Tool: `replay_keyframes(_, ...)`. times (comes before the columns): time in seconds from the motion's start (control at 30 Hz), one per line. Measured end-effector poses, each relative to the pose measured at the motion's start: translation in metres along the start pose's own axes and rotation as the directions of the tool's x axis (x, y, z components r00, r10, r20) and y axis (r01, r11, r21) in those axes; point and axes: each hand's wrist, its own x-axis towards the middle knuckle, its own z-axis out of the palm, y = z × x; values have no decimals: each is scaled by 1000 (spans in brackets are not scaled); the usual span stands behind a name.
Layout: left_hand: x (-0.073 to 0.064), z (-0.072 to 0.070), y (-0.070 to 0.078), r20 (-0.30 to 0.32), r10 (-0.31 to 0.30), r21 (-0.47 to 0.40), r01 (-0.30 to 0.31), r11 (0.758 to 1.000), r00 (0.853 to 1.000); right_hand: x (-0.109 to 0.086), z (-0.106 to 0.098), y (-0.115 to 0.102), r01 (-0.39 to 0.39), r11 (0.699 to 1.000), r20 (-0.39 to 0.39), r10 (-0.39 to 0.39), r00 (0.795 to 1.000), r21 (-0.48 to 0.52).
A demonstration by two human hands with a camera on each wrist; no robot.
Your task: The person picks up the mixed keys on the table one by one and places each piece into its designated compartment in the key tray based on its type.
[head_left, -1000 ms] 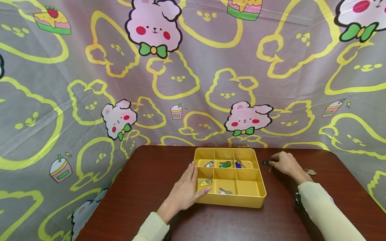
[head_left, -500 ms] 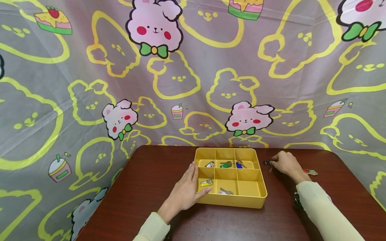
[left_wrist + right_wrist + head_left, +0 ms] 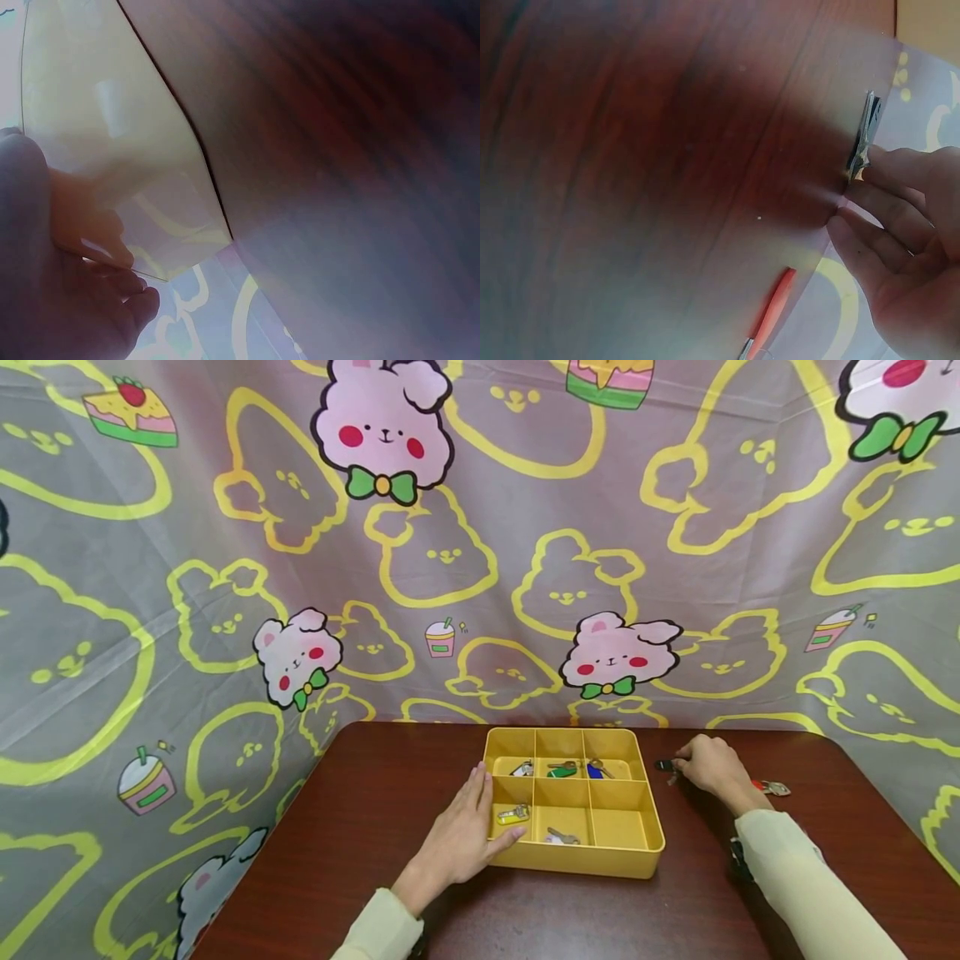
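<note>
My left hand rests along the left side of a yellow divided tray, fingers straight against the outer wall and thumb across the front left corner. The left wrist view shows that hand close by the tray wall. To the right of the tray, my right hand pinches a key with a black tag at table level. In the right wrist view thumb and finger meet at the key's ring end, below the black-tagged key.
Keys with a red tag lie on the brown table behind my right wrist. Tagged keys sit in several tray compartments: green, blue, yellow and white. A patterned cloth hangs behind the table.
My right wrist has shifted slightly left, and more of the red tag shows beside it. The left hand and the tray keep their places.
</note>
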Motion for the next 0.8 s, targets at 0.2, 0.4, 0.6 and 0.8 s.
replay_keyframes(0.2,0,0,0,-4,0,2,0,1000,1000,0,0,0,16,1000,-17,-16,1000,-17)
replay_keyframes(0.4,1,1,0,1,-4,-1,4,1000,1000,0,-1,0,23,1000,-25,-23,999,-11)
replay_keyframes(0.6,1,1,-1,5,-8,-8,8,1000,1000,0,-3,-1,32,999,-38,-32,999,-9)
replay_keyframes(0.8,2,0,0,9,-8,-5,8,1000,1000,0,-4,-1,40,999,-37,-40,999,-9)
